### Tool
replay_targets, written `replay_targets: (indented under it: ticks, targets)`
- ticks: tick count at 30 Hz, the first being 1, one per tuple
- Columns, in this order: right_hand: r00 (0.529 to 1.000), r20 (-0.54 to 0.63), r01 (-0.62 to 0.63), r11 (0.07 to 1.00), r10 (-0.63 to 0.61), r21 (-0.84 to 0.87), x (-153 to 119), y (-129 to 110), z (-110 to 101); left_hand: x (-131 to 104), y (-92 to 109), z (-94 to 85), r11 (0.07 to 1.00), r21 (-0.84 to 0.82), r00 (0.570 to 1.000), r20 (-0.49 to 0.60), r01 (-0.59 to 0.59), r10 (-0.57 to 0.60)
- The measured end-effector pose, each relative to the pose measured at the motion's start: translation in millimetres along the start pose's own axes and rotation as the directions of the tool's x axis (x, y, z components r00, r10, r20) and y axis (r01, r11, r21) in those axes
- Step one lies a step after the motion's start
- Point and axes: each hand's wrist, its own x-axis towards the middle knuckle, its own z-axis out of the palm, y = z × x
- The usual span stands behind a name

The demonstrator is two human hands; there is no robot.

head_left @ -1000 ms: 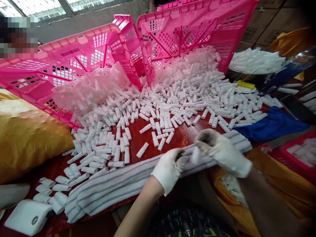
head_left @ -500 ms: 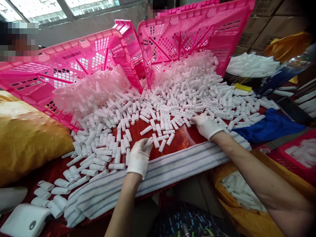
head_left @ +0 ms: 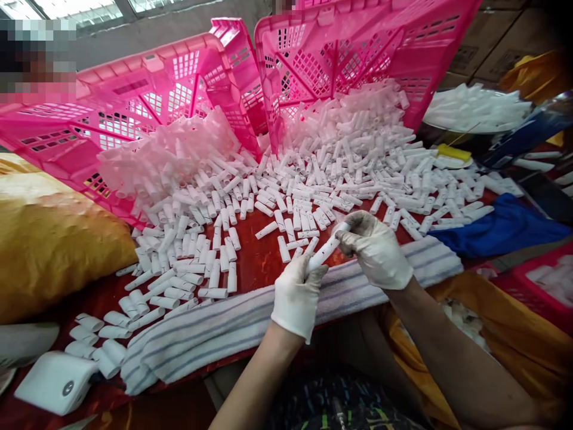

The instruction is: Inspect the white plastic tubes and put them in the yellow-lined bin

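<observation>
Your left hand [head_left: 298, 292] and right hand [head_left: 375, 248], both gloved, pinch opposite ends of one white tube [head_left: 326, 251], held tilted above the striped towel [head_left: 233, 325]. Loose white tubes [head_left: 313, 197] lie just beyond, spilling from two tipped pink crates [head_left: 349, 54]. Half a second ago your hands were apart, reaching into the scatter. The red tabletop [head_left: 257, 260] also bears a yellow sack [head_left: 49, 239] and blue cloth [head_left: 501, 230].
</observation>
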Motion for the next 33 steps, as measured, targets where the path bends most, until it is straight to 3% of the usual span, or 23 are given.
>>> replay_targets:
  ticks: [3, 6, 13, 15, 17, 18, 19, 22, 24, 25, 27, 30, 33]
  targets:
    - [0.999, 0.020, -0.028, 0.997, 0.030, -0.077, -3.1, 3.7, -2.1, -1.1, 1.0, 0.3, 0.999, 0.005, 0.997, -0.066, -0.049, 0.049]
    - [0.997, 0.060, -0.038, 0.988, 0.048, -0.148, -4.6, 9.6, -4.9, -0.2, 0.2, 1.7, 0.999, -0.001, 0.998, -0.054, -0.034, 0.034]
    - [0.989, 0.150, 0.043, 0.981, -0.015, -0.187, -2.2, 14.5, -13.6, 1.1, 2.2, -1.0, 0.994, -0.093, 0.995, -0.095, -0.049, 0.040]
    - [0.977, 0.190, 0.132, 0.976, -0.098, -0.175, -2.8, 11.2, -16.7, 3.3, 11.2, -5.6, 0.982, -0.162, 0.992, 0.093, 0.095, -0.081]
    - [0.956, 0.257, 0.190, 0.968, -0.143, -0.167, -3.0, 7.3, -20.7, 5.9, 20.9, -9.8, 0.940, -0.182, 0.909, 0.362, 0.288, -0.208]
    - [0.945, 0.296, 0.194, 0.967, -0.140, -0.162, -3.0, 5.9, -22.8, 6.8, 24.5, -10.9, 0.929, -0.166, 0.870, 0.435, 0.331, -0.233]
    - [0.937, 0.326, 0.181, 0.971, -0.122, -0.157, -2.9, 5.1, -24.6, 7.3, 26.6, -11.0, 0.938, -0.146, 0.871, 0.437, 0.315, -0.224]
    - [0.947, 0.315, 0.116, 0.983, -0.065, -0.144, -3.8, 6.8, -28.1, 5.8, 24.3, -6.9, 0.999, -0.036, 0.990, 0.139, -0.012, 0.017]
    - [0.967, 0.239, 0.123, 0.982, -0.086, -0.142, -5.6, 9.3, -29.0, 3.4, 20.0, -3.5, 0.982, 0.046, 0.983, -0.005, -0.183, 0.184]
    - [0.971, 0.210, 0.151, 0.977, -0.117, -0.151, -6.7, 10.0, -28.8, 2.3, 18.8, -2.5, 0.979, 0.051, 0.980, -0.007, -0.197, 0.198]
    - [0.956, 0.219, 0.239, 0.952, -0.196, -0.192, -9.1, 8.7, -26.7, 0.6, 19.7, -1.0, 0.996, -0.005, 0.990, 0.110, -0.084, 0.084]
    - [0.906, 0.334, 0.352, 0.901, -0.259, -0.255, -13.1, 1.6, -20.0, -0.2, 27.0, 3.8, 0.982, -0.091, 0.941, 0.313, 0.163, -0.127]
    - [0.901, 0.385, 0.335, 0.886, -0.201, -0.321, -20.5, -7.3, -26.7, -0.3, 32.1, 8.7, 0.980, -0.065, 0.919, 0.364, 0.189, -0.153]
